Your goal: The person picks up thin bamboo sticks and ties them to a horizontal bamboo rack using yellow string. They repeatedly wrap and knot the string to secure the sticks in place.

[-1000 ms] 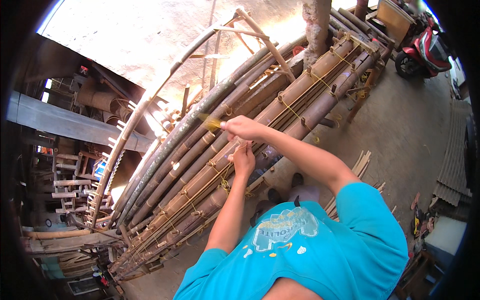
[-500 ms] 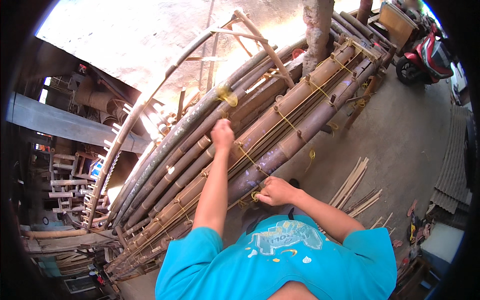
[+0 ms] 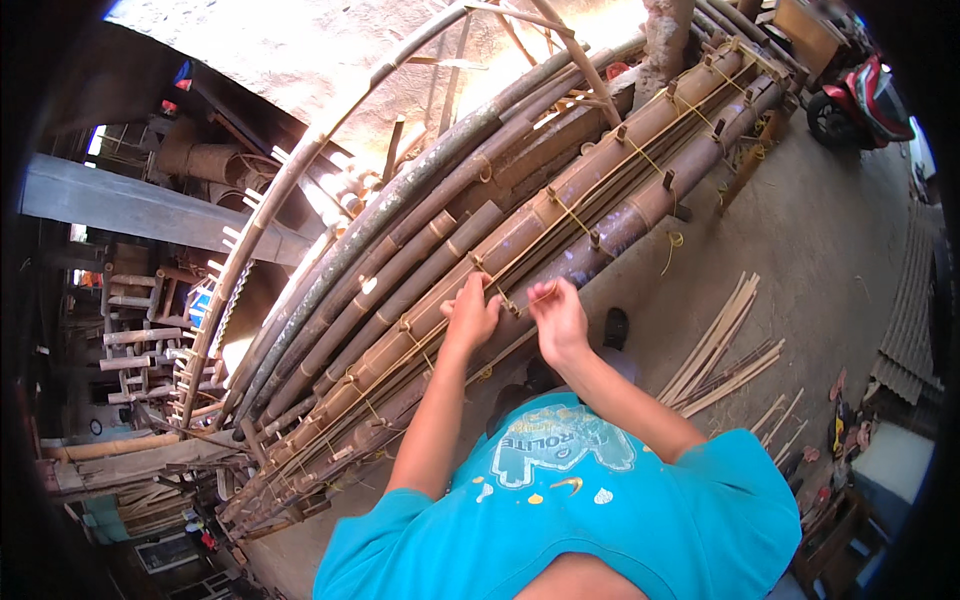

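Observation:
A long bamboo frame [image 3: 600, 150] runs diagonally in front of me. It has two thick poles set with short wooden pegs [image 3: 594, 240], and thin strips lie lengthwise between them. Yellow cord [image 3: 568, 212] crosses from pole to pole around the pegs. My left hand [image 3: 472, 316] is over the far pole, its fingers closed at the cord beside a peg. Over the near pole, my right hand [image 3: 560, 320] pinches a strand of cord between thumb and fingers. The fingertips of both hands are small and partly hidden.
Loose bamboo poles [image 3: 400, 270] lie beyond the frame, beside a curved pole with pegs [image 3: 262, 215]. Split strips [image 3: 712, 345] lie on the floor at right. A red motorbike [image 3: 862, 105] stands far right, past a rough post [image 3: 665, 40].
My left hand has come back toward me from the far side, where it was swinging a loop of cord. My right hand has risen from below the near pole to above it.

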`<state>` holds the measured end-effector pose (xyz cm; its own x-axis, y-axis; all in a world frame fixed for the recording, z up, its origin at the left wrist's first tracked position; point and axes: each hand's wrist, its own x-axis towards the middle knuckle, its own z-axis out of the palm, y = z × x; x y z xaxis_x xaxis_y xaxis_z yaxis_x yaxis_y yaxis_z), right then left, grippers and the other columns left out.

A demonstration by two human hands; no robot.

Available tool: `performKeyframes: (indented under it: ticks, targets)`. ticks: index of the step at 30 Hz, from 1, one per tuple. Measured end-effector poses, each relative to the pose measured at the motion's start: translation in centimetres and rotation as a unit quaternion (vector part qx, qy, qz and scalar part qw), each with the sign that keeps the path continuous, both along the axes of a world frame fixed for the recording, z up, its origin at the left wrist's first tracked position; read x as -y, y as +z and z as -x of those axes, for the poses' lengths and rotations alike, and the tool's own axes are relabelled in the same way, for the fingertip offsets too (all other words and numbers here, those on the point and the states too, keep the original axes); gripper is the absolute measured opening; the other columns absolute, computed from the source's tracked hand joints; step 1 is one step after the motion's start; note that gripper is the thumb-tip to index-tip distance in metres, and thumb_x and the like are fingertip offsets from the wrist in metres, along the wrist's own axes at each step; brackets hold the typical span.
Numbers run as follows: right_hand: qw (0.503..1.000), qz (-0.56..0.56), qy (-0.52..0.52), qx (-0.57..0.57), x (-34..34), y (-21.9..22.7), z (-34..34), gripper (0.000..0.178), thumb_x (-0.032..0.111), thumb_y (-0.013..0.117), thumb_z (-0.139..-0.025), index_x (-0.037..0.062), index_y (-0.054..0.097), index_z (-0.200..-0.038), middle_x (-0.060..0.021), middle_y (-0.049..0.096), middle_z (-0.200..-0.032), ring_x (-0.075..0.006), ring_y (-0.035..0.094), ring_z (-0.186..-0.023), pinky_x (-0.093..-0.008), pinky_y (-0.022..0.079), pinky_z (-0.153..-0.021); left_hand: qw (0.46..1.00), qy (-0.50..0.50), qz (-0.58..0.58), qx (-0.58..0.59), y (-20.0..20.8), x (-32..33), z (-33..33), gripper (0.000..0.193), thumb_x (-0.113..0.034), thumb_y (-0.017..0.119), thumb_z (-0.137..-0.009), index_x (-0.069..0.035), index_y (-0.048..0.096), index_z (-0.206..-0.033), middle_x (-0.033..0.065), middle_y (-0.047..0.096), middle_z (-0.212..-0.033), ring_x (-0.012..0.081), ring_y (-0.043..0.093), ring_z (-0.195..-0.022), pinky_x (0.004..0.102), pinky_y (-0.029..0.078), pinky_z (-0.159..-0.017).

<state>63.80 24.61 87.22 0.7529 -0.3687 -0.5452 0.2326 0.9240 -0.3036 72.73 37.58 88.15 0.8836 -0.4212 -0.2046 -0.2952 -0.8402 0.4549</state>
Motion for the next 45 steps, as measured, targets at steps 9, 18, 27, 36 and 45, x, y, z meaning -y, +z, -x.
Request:
performKeyframes:
  ticks: [9,18,27,36,45]
  targets:
    - [0.305,0.88,0.362,-0.044,1.5,5.5,-15.2,0.062,0.059,0.035,-0.1,0.0116,0.074,-0.107,-0.0186,0.068,-0.114,-0.036,0.063,-0.111,-0.0591,0.04,-0.098,0.995,-0.014,0.08,0.062,-1.6,1.4,-0.9,0.023,-0.025,0.046,-0.102,-0.012,0.062,-0.112,0.019,0.069,-0.098,0.0382,0.065,-0.095,0.0521,0.035,-0.083]
    - [0.515,0.496,0.608,0.343,4.0,3.6,-0.6,0.046,0.038,0.053,-0.099,0.0004,0.062,-0.074,-0.0122,0.057,-0.059,-0.0189,0.055,-0.055,-0.0373,0.046,-0.061,0.989,0.04,0.088,0.109,-3.9,0.6,-1.3,0.026,-0.029,0.047,-0.102,-0.012,0.067,-0.098,0.0128,0.069,-0.086,0.033,0.064,-0.087,0.0465,0.033,-0.082]
    - [0.425,0.744,0.489,0.16,2.4,-0.8,4.0,0.044,0.035,0.054,-0.094,0.0028,0.065,-0.066,-0.0214,0.06,-0.064,-0.0427,0.059,-0.065,-0.0517,0.048,-0.07,0.92,0.117,0.373,0.031,3.2,5.0,-8.9,0.023,-0.017,0.054,-0.096,-0.002,0.071,-0.094,0.0152,0.072,-0.088,0.026,0.067,-0.073,0.0365,0.051,-0.07]
    - [0.326,0.837,0.427,0.108,0.0,-3.3,4.0,0.026,0.029,0.061,-0.084,0.0082,0.069,-0.071,-0.0155,0.067,-0.071,-0.0352,0.064,-0.075,-0.0449,0.048,-0.085,0.982,0.098,0.134,0.091,-4.0,-2.2,-13.7,0.034,-0.034,0.052,-0.097,-0.005,0.07,-0.101,0.0231,0.068,-0.099,0.0425,0.065,-0.096,0.0506,0.05,-0.084]
    - [0.631,0.544,0.549,0.063,-12.1,-5.5,6.4,0.034,0.025,0.063,-0.093,0.0111,0.062,-0.123,-0.0106,0.067,-0.11,-0.0249,0.062,-0.106,-0.0379,0.05,-0.092,0.989,0.021,0.131,-0.071,-0.3,-23.2,0.8,0.032,-0.029,0.059,-0.095,-0.005,0.062,-0.116,0.0183,0.07,-0.109,0.0372,0.064,-0.104,0.0472,0.045,-0.088]
